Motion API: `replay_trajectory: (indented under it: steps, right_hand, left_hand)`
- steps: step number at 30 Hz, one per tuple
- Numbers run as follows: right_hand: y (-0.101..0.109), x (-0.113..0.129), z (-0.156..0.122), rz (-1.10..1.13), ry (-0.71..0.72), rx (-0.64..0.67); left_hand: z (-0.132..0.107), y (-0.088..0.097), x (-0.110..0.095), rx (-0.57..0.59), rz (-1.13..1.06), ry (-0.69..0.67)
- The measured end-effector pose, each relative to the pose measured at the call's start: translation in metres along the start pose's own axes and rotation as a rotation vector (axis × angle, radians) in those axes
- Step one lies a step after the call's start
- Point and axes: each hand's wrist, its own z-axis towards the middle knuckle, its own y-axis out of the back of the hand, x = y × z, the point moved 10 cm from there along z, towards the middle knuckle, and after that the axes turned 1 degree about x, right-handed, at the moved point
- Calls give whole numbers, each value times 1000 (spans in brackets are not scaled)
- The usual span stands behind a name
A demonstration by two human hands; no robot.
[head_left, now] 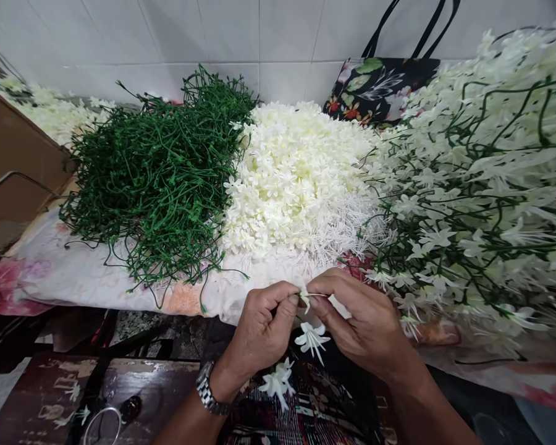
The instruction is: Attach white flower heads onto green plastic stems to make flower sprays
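Left hand (266, 324) and right hand (364, 324) pinch small white artificial flower (305, 299) between them, near floral-cloth-covered worktop (97, 278); exact contact unclear. Crooked pressure could bend it; slack pinch could drop it.

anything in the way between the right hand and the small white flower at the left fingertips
Nothing visible stands between them: the right hand is right up at the small white artificial flower, opposite the left hand.

Left of green stem pile (152, 173): box (18, 161) cut by edge. Right of it: flower bunch (509, 191) cut likewise; bag (380, 86), base hidden, handles (429, 29) cropped; held flower (305, 300) partly hidden by fingertips (291, 301).
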Motion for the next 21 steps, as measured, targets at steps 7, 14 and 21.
replay_trajectory:
  steps: [7,14,21]
  right_hand:
    - [8,-2,-5,-13,-68,40]
    - [19,4,-13,-35,-56,-74]
    - [52,4,-35,-32,-87,-168]
  left_hand:
    - [-3,5,11,-81,-115,164]
    - [-7,-10,-10,-24,60,27]
    - [-12,-20,-20,75,-90,-35]
